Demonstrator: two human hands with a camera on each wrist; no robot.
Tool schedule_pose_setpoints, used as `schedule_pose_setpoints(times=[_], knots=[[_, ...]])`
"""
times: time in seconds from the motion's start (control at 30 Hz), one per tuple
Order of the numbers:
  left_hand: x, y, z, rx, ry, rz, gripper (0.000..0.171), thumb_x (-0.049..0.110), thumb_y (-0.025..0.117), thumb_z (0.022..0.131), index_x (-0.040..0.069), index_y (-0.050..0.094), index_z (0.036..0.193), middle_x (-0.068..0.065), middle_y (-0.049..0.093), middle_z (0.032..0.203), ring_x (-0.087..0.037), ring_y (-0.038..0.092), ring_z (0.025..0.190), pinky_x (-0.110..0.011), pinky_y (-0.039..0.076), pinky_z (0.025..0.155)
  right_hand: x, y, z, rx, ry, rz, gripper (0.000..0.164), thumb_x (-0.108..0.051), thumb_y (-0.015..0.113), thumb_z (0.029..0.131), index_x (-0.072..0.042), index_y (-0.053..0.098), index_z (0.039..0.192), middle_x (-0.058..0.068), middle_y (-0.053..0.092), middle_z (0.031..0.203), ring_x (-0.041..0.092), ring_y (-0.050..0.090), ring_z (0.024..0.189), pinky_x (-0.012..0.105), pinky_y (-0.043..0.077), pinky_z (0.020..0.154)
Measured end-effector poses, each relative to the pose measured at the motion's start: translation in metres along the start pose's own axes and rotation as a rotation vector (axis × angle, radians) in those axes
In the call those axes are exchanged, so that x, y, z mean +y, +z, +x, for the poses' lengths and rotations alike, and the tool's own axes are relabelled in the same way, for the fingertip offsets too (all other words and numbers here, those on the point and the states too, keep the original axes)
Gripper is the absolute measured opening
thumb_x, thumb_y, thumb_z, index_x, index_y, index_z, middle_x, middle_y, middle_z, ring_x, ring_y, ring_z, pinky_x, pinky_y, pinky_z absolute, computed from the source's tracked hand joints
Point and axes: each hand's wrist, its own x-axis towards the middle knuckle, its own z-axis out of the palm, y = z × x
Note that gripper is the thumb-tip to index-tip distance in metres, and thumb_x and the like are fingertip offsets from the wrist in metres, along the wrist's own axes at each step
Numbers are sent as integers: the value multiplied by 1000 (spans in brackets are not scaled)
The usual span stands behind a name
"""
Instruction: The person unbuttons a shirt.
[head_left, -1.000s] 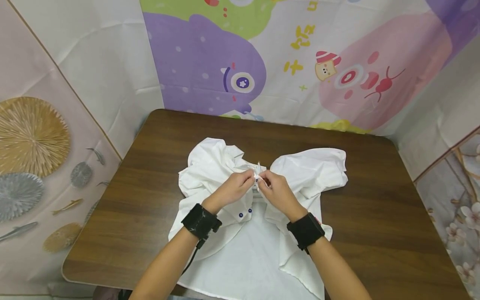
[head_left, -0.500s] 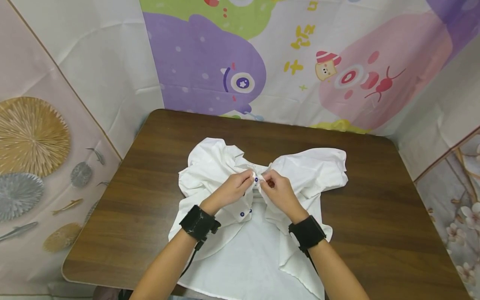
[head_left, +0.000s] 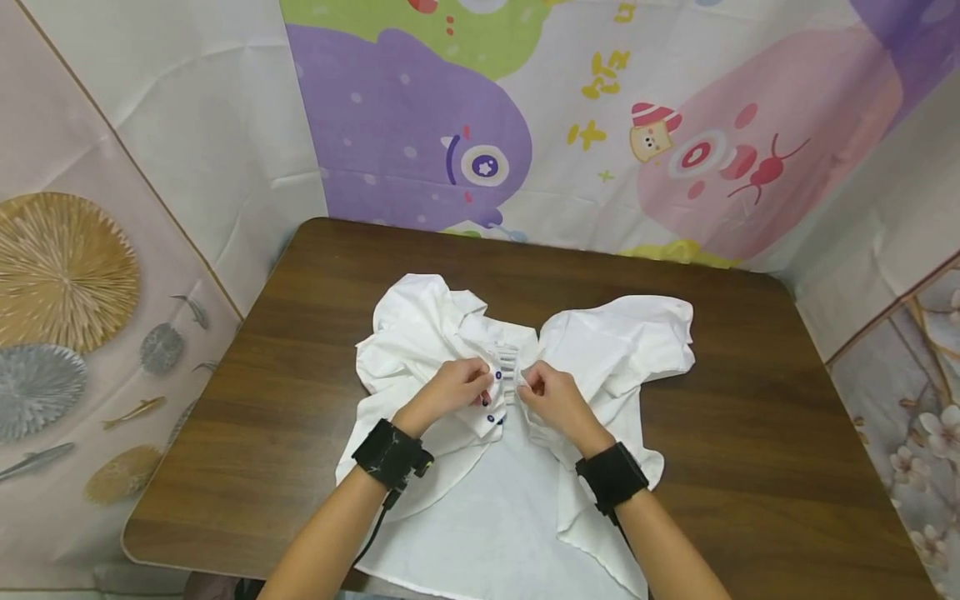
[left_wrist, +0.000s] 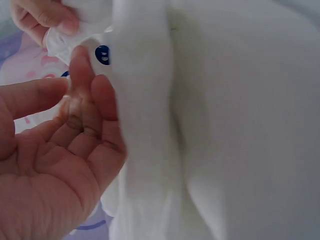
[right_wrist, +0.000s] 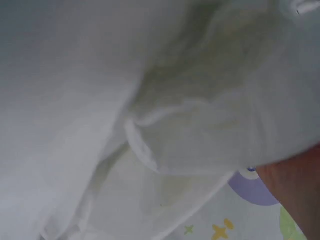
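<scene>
A white shirt (head_left: 510, 508) with short, puffed sleeves lies spread on the table, its front parted. My left hand (head_left: 452, 387) pinches the button edge on the left side, beside a dark blue button (head_left: 498, 375). In the left wrist view, the thumb and forefinger of the left hand (left_wrist: 60, 150) meet at the cloth, near another blue button (left_wrist: 102, 55). My right hand (head_left: 557, 398) pinches the opposite front edge, a small gap away. White cloth (right_wrist: 200, 130) fills most of the right wrist view and hides those fingertips.
The brown wooden table (head_left: 750, 433) extends on both sides of the shirt. A printed cartoon curtain (head_left: 420, 125) hangs behind its far edge. A black band (head_left: 393, 454) with a cable sits on the left wrist, and another band (head_left: 611, 477) on the right.
Both hands were together at the collar, on the top button. They have drawn apart and come down toward the person; the collar edges now stand separated, with the upper button in plain sight.
</scene>
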Motion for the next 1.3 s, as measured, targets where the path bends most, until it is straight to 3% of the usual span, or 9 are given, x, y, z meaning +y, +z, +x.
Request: schedule_pose_setpoints(times=[0.2, 0.33, 0.5, 0.57, 0.73, 0.87, 1.03, 1.17, 1.3], knots=[[-12, 3, -1, -17, -89, 49, 19, 12, 54, 90, 3, 60, 74, -8, 63, 62, -6, 50, 52, -19, 37, 52, 8, 11, -2, -57, 52, -31, 10, -15, 62, 86, -8, 57, 82, 0, 55, 68, 9, 48, 63, 23, 40, 60], [-18, 7, -2, 9, -137, 96, 17, 13, 58, 88, 4, 65, 75, -3, 61, 60, -6, 50, 53, -19, 37, 53, 10, 16, -2, -86, 62, -106, 11, -18, 63, 86, -8, 61, 84, -1, 55, 69, 10, 49, 65, 24, 41, 63], [-22, 10, -4, 41, -156, 164, 15, 16, 61, 87, 6, 67, 77, 2, 59, 61, -6, 48, 54, -19, 37, 53, 10, 17, -1, -173, 12, -246, 16, -22, 66, 85, -7, 67, 89, -2, 56, 72, 10, 50, 69, 28, 40, 68], [-22, 9, -4, 45, -157, 161, 16, 17, 62, 88, 7, 65, 76, 3, 59, 62, -6, 48, 55, -19, 37, 52, 9, 15, 0, -216, -8, -253, 19, -22, 66, 84, -6, 68, 93, -1, 58, 75, 11, 51, 72, 29, 41, 71], [-17, 2, -6, 41, -124, 146, 20, 23, 62, 88, 10, 60, 73, 4, 55, 64, -8, 48, 58, -21, 38, 54, 3, -5, 3, -281, -14, -177, 26, -17, 62, 87, 1, 65, 105, 6, 62, 85, 17, 55, 79, 31, 46, 74], [-11, -11, -5, 48, -89, 149, 22, 26, 61, 89, 11, 57, 74, 4, 52, 66, -9, 47, 61, -21, 37, 57, -4, -28, 11, -279, 1, -190, 23, -16, 57, 90, 0, 64, 105, 9, 63, 89, 20, 56, 82, 32, 47, 73], [0, -29, 0, 130, 29, 171, 14, 19, 57, 91, 8, 59, 83, 0, 54, 71, -12, 48, 66, -23, 39, 62, -9, -52, 27, -226, 2, -210, 23, -16, 54, 92, 0, 63, 106, 12, 63, 91, 23, 56, 84, 35, 47, 75], [5, -39, 11, 205, 132, 203, 8, 11, 56, 89, 5, 60, 88, -7, 59, 83, -19, 56, 78, -28, 46, 71, -6, -56, 43, -185, -25, -198, 25, -13, 55, 91, 3, 61, 109, 17, 62, 98, 28, 57, 90, 40, 48, 80], [4, -44, 26, 210, 183, 232, 12, 8, 55, 87, 2, 63, 95, -13, 60, 101, -28, 57, 98, -37, 47, 86, 0, -49, 57, -157, -29, -159, 37, -10, 56, 90, 5, 50, 123, 25, 55, 114, 37, 54, 105, 46, 44, 91]])
